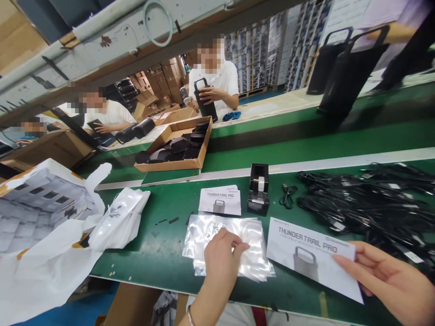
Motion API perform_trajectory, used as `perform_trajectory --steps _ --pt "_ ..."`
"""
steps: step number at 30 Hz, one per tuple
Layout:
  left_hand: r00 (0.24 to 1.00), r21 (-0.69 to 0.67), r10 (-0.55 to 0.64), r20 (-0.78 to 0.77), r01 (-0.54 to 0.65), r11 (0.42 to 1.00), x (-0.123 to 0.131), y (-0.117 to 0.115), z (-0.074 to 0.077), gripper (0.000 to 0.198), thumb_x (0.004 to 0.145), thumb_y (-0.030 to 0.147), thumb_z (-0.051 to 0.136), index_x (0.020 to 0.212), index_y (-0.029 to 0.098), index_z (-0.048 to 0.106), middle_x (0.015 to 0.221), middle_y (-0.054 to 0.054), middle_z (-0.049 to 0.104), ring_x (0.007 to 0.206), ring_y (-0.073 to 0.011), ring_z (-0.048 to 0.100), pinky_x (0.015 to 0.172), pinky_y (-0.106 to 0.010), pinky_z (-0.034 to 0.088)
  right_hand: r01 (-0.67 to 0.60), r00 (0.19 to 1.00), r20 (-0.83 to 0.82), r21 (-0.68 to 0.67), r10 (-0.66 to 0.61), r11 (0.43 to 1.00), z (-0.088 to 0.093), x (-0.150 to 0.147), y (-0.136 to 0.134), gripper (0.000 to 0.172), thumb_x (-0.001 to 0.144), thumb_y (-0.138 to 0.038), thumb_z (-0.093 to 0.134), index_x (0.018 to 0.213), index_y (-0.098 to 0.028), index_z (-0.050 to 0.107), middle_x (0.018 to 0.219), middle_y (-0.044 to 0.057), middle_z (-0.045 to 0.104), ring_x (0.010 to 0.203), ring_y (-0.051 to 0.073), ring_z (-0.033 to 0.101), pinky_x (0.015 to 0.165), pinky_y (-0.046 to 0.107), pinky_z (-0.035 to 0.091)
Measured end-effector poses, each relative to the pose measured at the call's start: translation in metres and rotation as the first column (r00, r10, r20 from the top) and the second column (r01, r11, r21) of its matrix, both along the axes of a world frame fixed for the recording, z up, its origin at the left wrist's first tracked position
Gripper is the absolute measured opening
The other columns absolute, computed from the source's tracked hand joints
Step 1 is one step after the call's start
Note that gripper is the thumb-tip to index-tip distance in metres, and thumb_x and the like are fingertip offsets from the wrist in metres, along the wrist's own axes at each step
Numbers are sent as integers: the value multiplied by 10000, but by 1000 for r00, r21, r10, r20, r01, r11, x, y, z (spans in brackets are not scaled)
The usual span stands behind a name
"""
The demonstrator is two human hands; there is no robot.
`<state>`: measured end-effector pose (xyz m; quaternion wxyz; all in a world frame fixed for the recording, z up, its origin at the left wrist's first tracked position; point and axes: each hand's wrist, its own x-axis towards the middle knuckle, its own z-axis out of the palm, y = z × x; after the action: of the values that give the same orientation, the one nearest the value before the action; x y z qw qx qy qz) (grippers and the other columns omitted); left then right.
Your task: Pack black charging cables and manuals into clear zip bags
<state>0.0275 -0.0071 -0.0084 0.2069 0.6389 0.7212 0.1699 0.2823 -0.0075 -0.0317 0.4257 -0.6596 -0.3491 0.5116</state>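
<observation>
In my right hand [390, 276] is a printed manual [306, 260] marked THUNDER TRAIL PRO, pinched at its right end between thumb and fingers. My left hand [222, 260] rests on a stack of clear plastic bags [258, 235], its fingers curled down onto the top bag and partly hidden by the hand. Behind the bags lies a small pile of the same manuals [217, 203]. A black tape dispenser [258, 194] stands right of that pile. One coiled black cable [288, 195] lies beside the dispenser.
Many black cables [367, 203] are heaped on the right. White plastic bags [120, 217] lie left, beside an opened box [50, 208]. A cardboard tray [204, 154] holds dark parts. Black speakers [350, 81] stand on the green belt [272, 136]; a co-worker [220, 86] holds another.
</observation>
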Motion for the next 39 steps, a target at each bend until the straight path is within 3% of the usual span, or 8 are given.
perform_trajectory --steps 3,6,11,16,19,25,33,39 --pt "999 14 -43 34 42 999 -4 -3 4 134 803 214 567 698 206 649 735 0 610 683 -159 593 630 -266 417 -97 985 -152 -90 83 991 3 -6 -4 341 485 -449 767 718 -248 620 648 -3 705 512 159 614 360 180 461" --pt "996 38 -91 26 90 995 -7 -6 8 179 825 174 512 708 200 645 722 -12 602 678 -162 584 625 -265 419 -64 994 -94 -59 58 996 7 -23 -7 354 515 -470 746 758 -249 613 536 -40 646 565 159 630 401 150 474" --pt "994 81 -106 -2 105 991 -3 -11 3 207 854 162 453 744 193 625 751 -27 599 714 -172 583 629 -268 425 12 1000 2 -4 -12 1000 7 -43 -10 404 486 -505 713 772 -236 621 705 -3 725 650 197 670 550 204 556" --pt "998 45 -1 -66 4 999 4 -6 -3 113 774 308 620 760 196 629 771 -23 610 735 -193 590 632 -283 416 -2 997 74 1 2 1000 8 -34 -10 380 502 -469 714 784 -229 631 719 7 734 678 223 682 595 232 569" --pt "999 1 -4 -32 4 1000 3 -2 0 114 787 263 595 694 214 636 734 5 609 679 -166 587 601 -265 389 -52 996 76 15 50 999 11 -28 -12 327 541 -425 726 786 -225 643 696 0 725 652 205 675 567 213 560" --pt "997 7 -70 -11 70 998 -4 -4 8 221 828 201 487 663 213 634 695 6 593 621 -148 564 579 -259 361 -26 999 37 26 25 999 15 -36 -16 340 575 -439 712 815 -218 619 582 -24 651 578 172 627 432 177 504" --pt "996 90 -87 -7 87 992 2 -10 1 202 837 177 455 714 196 615 712 -6 584 603 -140 557 568 -252 385 -19 1000 12 41 18 999 14 -46 -19 355 574 -392 722 841 -205 580 715 -3 688 513 141 559 407 209 475" --pt "991 256 -112 78 88 963 7 -17 -8 175 843 136 441 744 186 577 734 -19 568 663 -139 551 616 -247 423 -144 985 -99 -54 139 988 8 -47 -31 312 633 -446 673 796 -208 554 525 -34 618 413 114 490 352 195 403"
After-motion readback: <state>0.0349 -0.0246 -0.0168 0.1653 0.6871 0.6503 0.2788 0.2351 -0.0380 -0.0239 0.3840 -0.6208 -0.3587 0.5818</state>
